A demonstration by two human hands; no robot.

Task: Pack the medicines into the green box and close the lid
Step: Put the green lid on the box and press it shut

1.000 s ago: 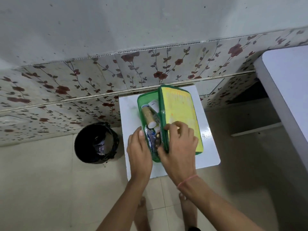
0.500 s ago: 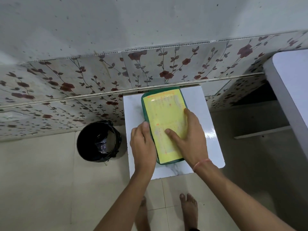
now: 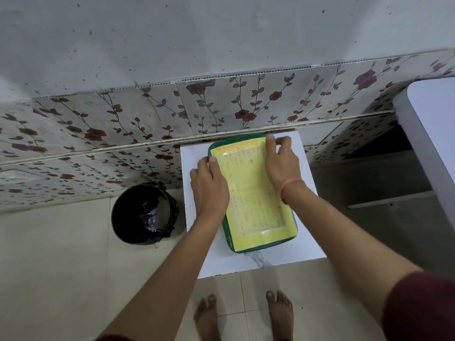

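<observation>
Your green rectangular plastic box (image 3: 232,238) sits on the white marble-patterned counter (image 3: 270,260) against the floral-tiled wall, its yellow lid with orange print (image 3: 251,195) lying flat and closed on top. Your left hand (image 3: 209,187) presses the box's left edge, fingers (image 3: 212,161) curled over the rim. Your right hand (image 3: 280,163) rests flat on the far right corner, fingers spread. A black round bin (image 3: 144,212) stands on the floor left of the counter.

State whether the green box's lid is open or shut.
Shut: the yellow-topped lid lies flat over the green box, no contents showing, both hands pressing its edges.
</observation>
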